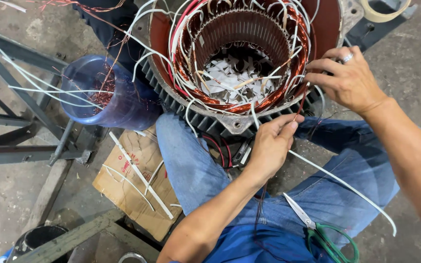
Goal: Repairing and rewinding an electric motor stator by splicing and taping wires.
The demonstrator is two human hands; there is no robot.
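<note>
A large motor stator (230, 122) with a finned grey housing stands between my knees, its copper windings (269, 100) and many white sleeved leads showing at the open top. My left hand (271, 143) pinches a thin copper wire and a long white insulating sleeve (347, 187) at the stator's front rim. My right hand (344, 78), with a ring on one finger, rests on the winding at the right rim, fingers bent around the wires there. Green-handled scissors (322, 231) lie on my right thigh.
A blue translucent container (123, 97) with copper wire scraps and white sleeves lies left of the stator. Flattened cardboard (132, 190) with loose white sleeves sits on the concrete floor. Grey metal frame bars (20, 117) stand at left. A tape roll (383, 12) is top right.
</note>
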